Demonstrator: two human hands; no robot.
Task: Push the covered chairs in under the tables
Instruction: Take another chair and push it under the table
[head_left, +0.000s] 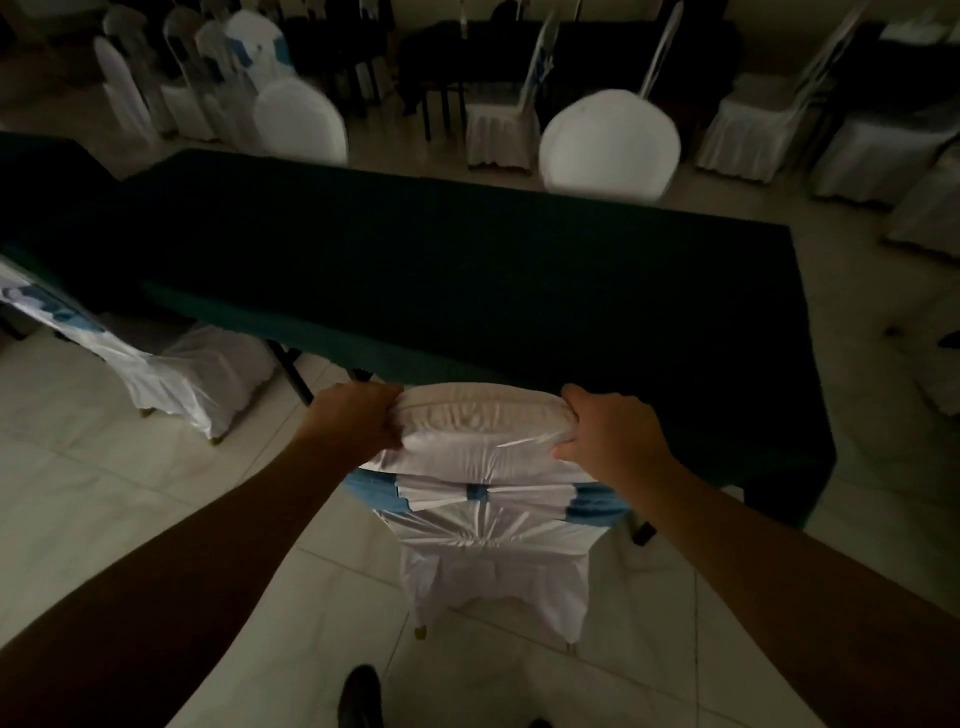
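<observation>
A chair in a white cover with a blue sash (488, 519) stands right in front of me, its back towards me. The top of its back meets the near edge of a long table under a dark green cloth (441, 270); the seat is hidden. My left hand (358, 418) grips the left corner of the chair's top. My right hand (605, 434) grips the right corner.
Another covered chair (171, 374) stands at the same table to my left. Two covered chairs (298, 122) (610, 145) stand along the table's far side. More covered chairs and dark tables fill the dim back of the room. Pale floor tiles (156, 493) lie underfoot.
</observation>
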